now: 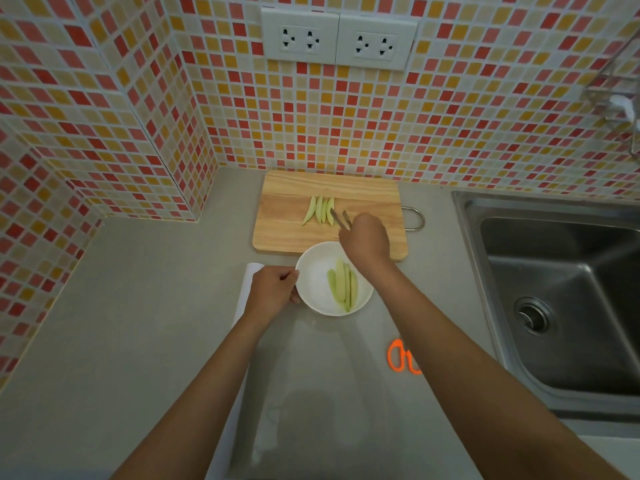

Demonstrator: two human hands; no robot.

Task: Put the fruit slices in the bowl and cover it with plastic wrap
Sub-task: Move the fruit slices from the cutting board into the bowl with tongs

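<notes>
A white bowl (313, 282) stands on the counter in front of a wooden cutting board (287, 216). Three green fruit slices (343, 285) lie in the bowl. Several more slices (320, 210) lie side by side on the board. My right hand (365, 239) grips metal tongs (341, 218) whose tips point at the rightmost slice on the board. My left hand (273, 292) holds the bowl's left rim. A sheet of plastic wrap (311, 375) is spread on the counter under and in front of the bowl, with its white roll (247, 282) partly hidden under my left hand.
Orange-handled scissors (401, 356) lie on the counter to the right of the wrap. A steel sink (561, 296) takes up the right side. Tiled walls with two sockets (337, 38) close off the back and left.
</notes>
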